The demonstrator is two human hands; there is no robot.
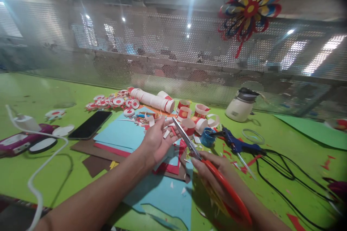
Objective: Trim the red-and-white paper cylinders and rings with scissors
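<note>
My left hand [159, 139] is turned palm up over the stack of coloured paper, with small white and red paper pieces [166, 134] lying in the palm and at its fingers. My right hand [214, 171] grips a pair of scissors [187, 139] by the orange-red handle. The blades point up and away, close beside the left fingertips, and look nearly closed. Below the hands lie light blue paper sheets [116, 131], with red and brown sheets under them.
Red-and-white paper discs [118, 101], a white paper roll [151, 99] and paper rings [184, 112] stand behind. A phone [90, 124] and white cable [40, 173] are left. Right are a blue glue gun [241, 146], blue tape roll [208, 137] and jug [241, 106]. A paper flower [251, 9] hangs above.
</note>
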